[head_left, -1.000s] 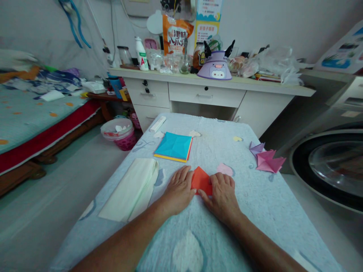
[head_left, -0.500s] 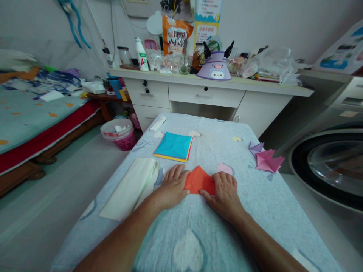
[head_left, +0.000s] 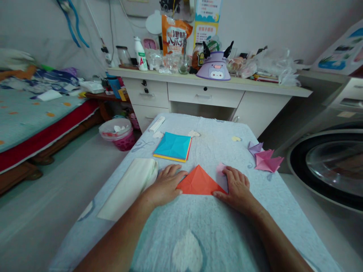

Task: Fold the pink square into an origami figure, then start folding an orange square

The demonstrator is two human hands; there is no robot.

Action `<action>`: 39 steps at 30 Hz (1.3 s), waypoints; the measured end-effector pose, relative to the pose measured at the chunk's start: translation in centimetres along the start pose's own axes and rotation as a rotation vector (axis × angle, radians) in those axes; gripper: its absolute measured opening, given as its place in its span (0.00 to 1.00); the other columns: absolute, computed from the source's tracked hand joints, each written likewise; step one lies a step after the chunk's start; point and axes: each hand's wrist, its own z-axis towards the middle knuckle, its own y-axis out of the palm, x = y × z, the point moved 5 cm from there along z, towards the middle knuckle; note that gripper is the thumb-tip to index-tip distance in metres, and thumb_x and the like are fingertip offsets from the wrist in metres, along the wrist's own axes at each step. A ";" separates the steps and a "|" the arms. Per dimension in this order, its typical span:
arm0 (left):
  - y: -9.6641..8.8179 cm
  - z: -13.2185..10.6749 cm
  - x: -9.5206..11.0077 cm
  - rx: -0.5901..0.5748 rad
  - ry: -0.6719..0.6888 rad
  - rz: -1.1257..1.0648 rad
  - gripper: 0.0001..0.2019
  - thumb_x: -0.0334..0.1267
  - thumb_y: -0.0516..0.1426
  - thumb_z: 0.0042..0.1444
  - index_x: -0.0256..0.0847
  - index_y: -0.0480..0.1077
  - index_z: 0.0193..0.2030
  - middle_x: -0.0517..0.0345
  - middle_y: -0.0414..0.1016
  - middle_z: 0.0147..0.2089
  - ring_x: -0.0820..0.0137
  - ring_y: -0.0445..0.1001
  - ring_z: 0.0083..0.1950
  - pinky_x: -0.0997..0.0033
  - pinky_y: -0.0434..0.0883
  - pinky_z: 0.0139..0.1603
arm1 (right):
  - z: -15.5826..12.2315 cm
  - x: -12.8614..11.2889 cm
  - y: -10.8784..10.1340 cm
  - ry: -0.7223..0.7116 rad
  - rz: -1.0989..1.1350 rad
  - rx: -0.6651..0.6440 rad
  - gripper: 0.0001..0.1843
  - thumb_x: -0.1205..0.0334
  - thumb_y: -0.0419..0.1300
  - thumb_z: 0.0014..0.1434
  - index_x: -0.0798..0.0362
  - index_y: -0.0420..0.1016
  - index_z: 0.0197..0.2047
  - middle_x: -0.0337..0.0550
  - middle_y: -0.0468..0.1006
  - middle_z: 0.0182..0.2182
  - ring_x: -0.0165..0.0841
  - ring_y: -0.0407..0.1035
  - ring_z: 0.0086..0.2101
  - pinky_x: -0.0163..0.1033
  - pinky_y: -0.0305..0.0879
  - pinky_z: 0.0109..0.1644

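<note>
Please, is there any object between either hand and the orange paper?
Nothing visible stands in the way: the left hand and the right hand touch the orange paper near its side corners.

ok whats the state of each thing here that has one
orange paper: folded, triangular
left hand: open, at its left corner
right hand: open, at its right corner
blue sheet: creased, topmost
pink paper: folded
purple paper: folded
white bundle: folded
bottle: upright, capped
drawers: shut
bin: open

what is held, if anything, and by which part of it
The folded orange paper: left hand at its left corner, right hand at its right corner. Gripped or merely pressed, I cannot tell.
</note>
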 end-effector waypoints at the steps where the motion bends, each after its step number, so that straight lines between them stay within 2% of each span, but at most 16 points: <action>1: -0.1 0.0 -0.1 -0.005 0.002 -0.001 0.30 0.32 0.53 0.50 0.47 0.59 0.62 0.50 0.52 0.69 0.58 0.47 0.70 0.50 0.50 0.68 | 0.0 0.4 0.1 0.003 -0.003 -0.012 0.44 0.33 0.60 0.48 0.54 0.61 0.59 0.61 0.62 0.59 0.53 0.56 0.58 0.60 0.50 0.58; 8: -0.8 -0.2 -0.8 -0.044 0.018 -0.033 0.33 0.30 0.54 0.47 0.50 0.59 0.63 0.54 0.52 0.70 0.59 0.47 0.71 0.52 0.53 0.67 | 0.1 1.9 0.0 0.035 0.002 -0.128 0.48 0.34 0.60 0.47 0.51 0.57 0.65 0.59 0.57 0.63 0.54 0.52 0.61 0.62 0.49 0.60; 15: -0.9 -0.3 -1.2 -0.037 0.030 -0.043 0.34 0.28 0.54 0.45 0.52 0.62 0.62 0.56 0.54 0.69 0.60 0.49 0.70 0.54 0.54 0.67 | 0.1 2.5 -1.0 0.077 0.052 -0.259 0.46 0.43 0.62 0.50 0.47 0.53 0.68 0.56 0.52 0.67 0.52 0.48 0.64 0.61 0.48 0.62; 21: -1.1 -0.2 -1.3 -0.047 0.051 -0.053 0.34 0.27 0.53 0.44 0.52 0.63 0.61 0.58 0.55 0.70 0.60 0.51 0.70 0.54 0.53 0.67 | 0.1 3.1 -1.3 0.092 0.057 -0.336 0.47 0.45 0.60 0.52 0.45 0.46 0.70 0.53 0.50 0.68 0.50 0.46 0.65 0.59 0.48 0.63; 24: -1.3 -0.3 -1.3 -0.067 0.049 -0.065 0.35 0.25 0.53 0.43 0.51 0.64 0.61 0.57 0.54 0.70 0.62 0.50 0.70 0.55 0.52 0.68 | 0.0 3.2 -1.4 0.095 0.068 -0.354 0.47 0.46 0.60 0.53 0.45 0.44 0.71 0.51 0.48 0.68 0.49 0.45 0.66 0.59 0.46 0.64; 31: -1.6 -0.6 -1.6 -0.092 0.057 -0.095 0.35 0.23 0.52 0.43 0.48 0.63 0.61 0.56 0.54 0.71 0.63 0.49 0.72 0.55 0.51 0.69 | -0.2 3.3 -1.7 0.049 0.075 -0.344 0.45 0.50 0.59 0.55 0.41 0.42 0.71 0.49 0.51 0.68 0.47 0.47 0.65 0.57 0.50 0.63; 39: -1.9 -0.8 -1.8 -0.113 0.088 -0.098 0.36 0.22 0.50 0.42 0.47 0.62 0.61 0.58 0.53 0.71 0.65 0.49 0.72 0.58 0.51 0.70 | -0.2 3.4 -1.8 0.009 0.110 -0.329 0.43 0.52 0.58 0.55 0.40 0.43 0.70 0.49 0.52 0.67 0.48 0.48 0.65 0.58 0.48 0.63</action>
